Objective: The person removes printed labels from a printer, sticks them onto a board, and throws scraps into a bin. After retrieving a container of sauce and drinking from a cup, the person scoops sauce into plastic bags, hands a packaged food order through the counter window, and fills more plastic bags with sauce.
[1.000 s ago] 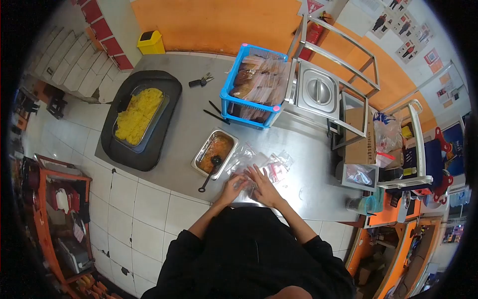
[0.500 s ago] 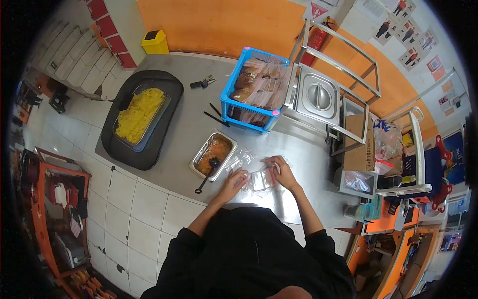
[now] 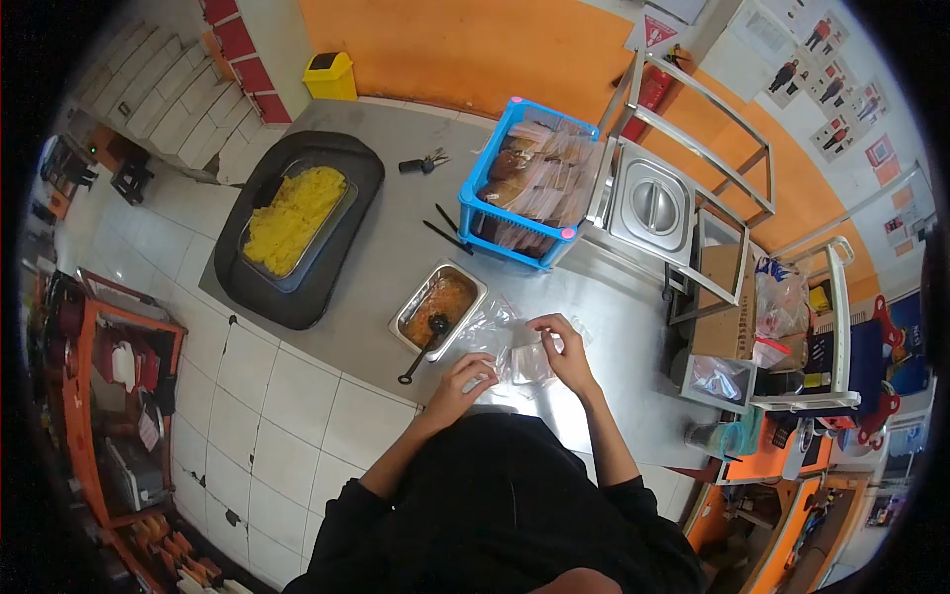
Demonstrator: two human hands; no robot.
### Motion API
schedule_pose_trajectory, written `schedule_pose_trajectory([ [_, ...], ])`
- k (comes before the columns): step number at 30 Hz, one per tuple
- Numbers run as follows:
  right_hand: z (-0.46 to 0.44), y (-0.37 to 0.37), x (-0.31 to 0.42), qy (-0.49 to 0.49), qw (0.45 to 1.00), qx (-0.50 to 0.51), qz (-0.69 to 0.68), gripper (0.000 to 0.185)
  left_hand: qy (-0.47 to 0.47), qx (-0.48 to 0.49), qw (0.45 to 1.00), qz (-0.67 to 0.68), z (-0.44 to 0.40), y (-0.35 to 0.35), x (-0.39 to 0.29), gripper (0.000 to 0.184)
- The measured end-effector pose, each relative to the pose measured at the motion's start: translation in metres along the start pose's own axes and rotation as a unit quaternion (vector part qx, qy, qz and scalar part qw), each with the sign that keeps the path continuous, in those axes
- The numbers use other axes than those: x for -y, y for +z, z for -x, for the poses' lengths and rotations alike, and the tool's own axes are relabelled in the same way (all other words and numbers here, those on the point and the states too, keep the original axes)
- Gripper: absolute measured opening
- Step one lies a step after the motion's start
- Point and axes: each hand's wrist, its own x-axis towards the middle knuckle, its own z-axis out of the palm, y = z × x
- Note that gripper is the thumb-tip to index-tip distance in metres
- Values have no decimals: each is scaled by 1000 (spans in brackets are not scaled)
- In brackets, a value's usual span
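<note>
Several small clear zip bags point(image 3: 530, 364) lie flat on the steel table between my two hands. My left hand point(image 3: 461, 386) is closed, its bent fingertips at the left edge of the bags. My right hand point(image 3: 566, 356) has curled fingers and thumb at the upper right edge of a bag; the thin film is hard to make out there. Just beyond my left hand stands a steel pan point(image 3: 473, 287) of orange-brown food point(image 3: 447, 297). A dark ladle point(image 3: 424, 358) rests in it, its handle hanging over the near rim.
A blue basket point(image 3: 515, 252) holds several bags of brown food. At left, a black tray point(image 3: 297, 315) carries a container of yellow food point(image 3: 287, 228). Keys point(image 3: 424, 162) and black tongs point(image 3: 447, 234) lie behind the pan. A metal rack with a lidded pan point(image 3: 651, 203) and a cardboard box point(image 3: 720, 297) stand right.
The view has shifted, so the table sits slightly further right. My fingers have moved a little over the bags, and the red zip strip by my right thumb no longer shows clearly.
</note>
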Motion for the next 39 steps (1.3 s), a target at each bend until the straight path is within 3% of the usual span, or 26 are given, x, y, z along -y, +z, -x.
schedule_pose_trajectory([
  [3, 16, 3, 35, 87, 991, 99, -37, 15, -17, 7, 1000, 1, 6, -7, -25, 13],
  [5, 25, 5, 56, 80, 985, 153, -19, 17, 26, -5, 998, -55, 5, -13, -44, 15],
  [8, 29, 13, 60, 86, 981, 169, -31, 12, 54, 10, 992, -112, 5, -19, -54, 14],
  [15, 21, 23, 80, 106, 963, 148, 200, 19, 159, 11, 966, -205, 8, -30, -73, 17],
  [17, 20, 27, 80, 91, 959, 145, 227, 20, 79, -16, 986, -147, 18, -31, -78, 18],
  [18, 20, 29, 76, 81, 963, 168, 194, 20, 78, -19, 986, -148, 24, -32, -78, 18],
  [20, 19, 36, 72, 70, 965, 194, 162, 19, -23, -27, 994, -101, 36, -38, -77, 15],
  [22, 15, 51, 74, 64, 992, 109, -7, 23, 26, -39, 987, -154, 53, -59, -82, 15],
  [23, 19, 63, 74, 7, 994, 107, -11, 42, 75, -43, 975, -205, 62, -69, -85, 15],
  [25, 12, 85, 87, -145, 971, 115, 154, 55, 58, -35, 979, -195, 75, -87, -91, 15],
  [27, 8, 111, 93, -169, 957, 137, 192, 54, 42, -25, 981, -185, 87, -105, -92, 15],
  [30, -6, 138, 82, -276, 910, 129, 281, 32, 23, -32, 977, -210, 99, -127, -86, 17],
  [33, -18, 139, 67, -205, 953, 78, 209, 24, -59, -54, 984, -160, 103, -151, -74, 18],
  [35, -30, 124, 78, -221, 958, -61, 174, 14, -61, -65, 984, -157, 98, -167, -65, 18],
  [37, -33, 106, 95, -139, 980, -85, 113, 12, -97, -78, 985, -116, 94, -177, -55, 18],
  [39, -30, 101, 84, -143, 982, -61, 108, 12, -135, -86, 985, -71, 90, -185, -48, 18],
])
